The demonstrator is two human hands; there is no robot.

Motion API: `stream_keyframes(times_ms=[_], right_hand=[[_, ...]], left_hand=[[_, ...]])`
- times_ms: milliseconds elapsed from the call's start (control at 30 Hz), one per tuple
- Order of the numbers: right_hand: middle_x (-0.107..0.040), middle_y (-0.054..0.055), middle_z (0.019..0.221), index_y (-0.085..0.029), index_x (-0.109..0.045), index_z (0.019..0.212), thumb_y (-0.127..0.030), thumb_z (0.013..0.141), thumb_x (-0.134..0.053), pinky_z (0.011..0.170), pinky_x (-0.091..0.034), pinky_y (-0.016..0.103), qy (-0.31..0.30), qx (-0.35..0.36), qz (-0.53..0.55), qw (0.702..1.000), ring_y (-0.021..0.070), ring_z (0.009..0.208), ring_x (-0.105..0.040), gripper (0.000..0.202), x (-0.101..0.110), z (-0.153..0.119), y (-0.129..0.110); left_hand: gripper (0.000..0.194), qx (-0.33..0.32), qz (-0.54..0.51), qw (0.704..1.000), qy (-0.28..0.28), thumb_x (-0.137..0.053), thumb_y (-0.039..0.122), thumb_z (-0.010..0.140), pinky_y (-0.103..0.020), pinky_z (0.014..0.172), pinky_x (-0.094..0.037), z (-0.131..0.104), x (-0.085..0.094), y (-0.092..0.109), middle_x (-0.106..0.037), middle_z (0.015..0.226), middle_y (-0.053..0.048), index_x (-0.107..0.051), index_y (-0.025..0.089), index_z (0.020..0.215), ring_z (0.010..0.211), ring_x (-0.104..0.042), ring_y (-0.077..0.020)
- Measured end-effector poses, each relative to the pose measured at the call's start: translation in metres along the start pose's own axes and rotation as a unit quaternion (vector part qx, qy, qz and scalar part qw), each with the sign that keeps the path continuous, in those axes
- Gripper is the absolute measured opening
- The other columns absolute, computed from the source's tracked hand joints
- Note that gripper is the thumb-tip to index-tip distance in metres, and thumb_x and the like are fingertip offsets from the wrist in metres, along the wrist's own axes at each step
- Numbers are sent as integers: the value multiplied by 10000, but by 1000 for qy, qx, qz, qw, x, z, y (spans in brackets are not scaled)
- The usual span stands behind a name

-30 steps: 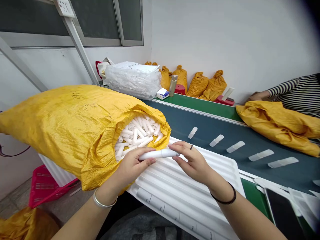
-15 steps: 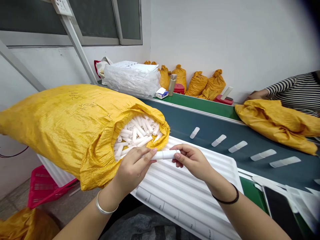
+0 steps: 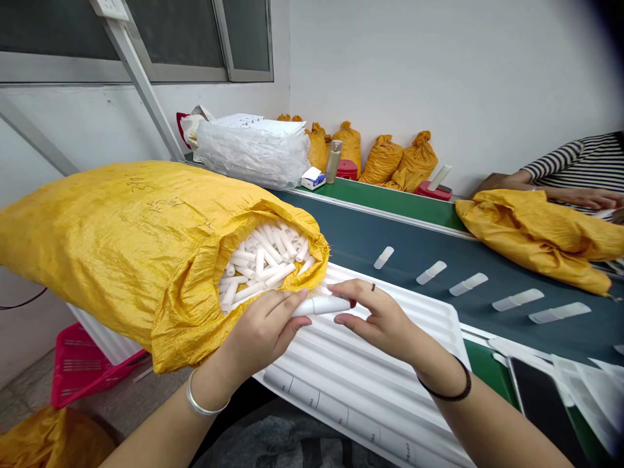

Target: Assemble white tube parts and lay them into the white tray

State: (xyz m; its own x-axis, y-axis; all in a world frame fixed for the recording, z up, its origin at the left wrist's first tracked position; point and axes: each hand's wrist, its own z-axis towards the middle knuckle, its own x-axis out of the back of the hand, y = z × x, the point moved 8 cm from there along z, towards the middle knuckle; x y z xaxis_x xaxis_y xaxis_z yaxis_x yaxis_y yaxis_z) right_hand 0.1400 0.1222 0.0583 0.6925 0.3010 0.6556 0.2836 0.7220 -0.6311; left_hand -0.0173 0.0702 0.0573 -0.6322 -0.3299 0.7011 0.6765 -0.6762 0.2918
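Observation:
My left hand (image 3: 266, 328) is closed around a white plastic tube (image 3: 324, 305), thumb and fingers pinching its left part. A joint line runs around the tube near its middle. My right hand (image 3: 377, 318) is at the tube's other end, its thumb and index finger spread above and below it. A small dark red spot shows by that end. Behind my left hand, a large yellow woven sack (image 3: 195, 227) lies on its side, its mouth full of loose white tubes (image 3: 266, 257). Under both hands is a white ridged tray (image 3: 370, 370).
Several white tubes (image 3: 468, 284) lie spaced along a dark conveyor belt (image 3: 351, 227). A dark phone (image 3: 546, 403) rests at the right. Across the belt, a co-worker in a striped sleeve (image 3: 556, 159) is beside a yellow sack (image 3: 526, 224). A pink basket (image 3: 78, 364) stands on the floor.
My right hand's fingers have spread from their pinch on the tube's end. The tube tilts slightly. The co-worker's hand has come into view over the sack at the right.

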Motion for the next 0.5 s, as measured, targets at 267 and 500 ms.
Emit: stream_keyframes(times_ms=[267,500], right_hand=[[-666,91,1004,-225,-554,1236,-270,942,-524,837,-517,338,-4,65,11,998,200,954,-633,299,-15,-3,-20],[-666,110,1015,-189,-590,1185,-287,928,-544,858,-485,335,-86,40,-70,993,205,951,-611,279,-50,6,-6]], left_hand=[[631,211,-481,841,124,-364,641,897,-459,1067,-387,-1,-8,-25,-523,1351,-108,-474,236,1368,1272,-466,-295],[444,249,-442,852,125,-324,465,962,-450,1063,-383,-11,-25,-35,-543,1306,-100,-515,229,1286,1241,-494,-261]])
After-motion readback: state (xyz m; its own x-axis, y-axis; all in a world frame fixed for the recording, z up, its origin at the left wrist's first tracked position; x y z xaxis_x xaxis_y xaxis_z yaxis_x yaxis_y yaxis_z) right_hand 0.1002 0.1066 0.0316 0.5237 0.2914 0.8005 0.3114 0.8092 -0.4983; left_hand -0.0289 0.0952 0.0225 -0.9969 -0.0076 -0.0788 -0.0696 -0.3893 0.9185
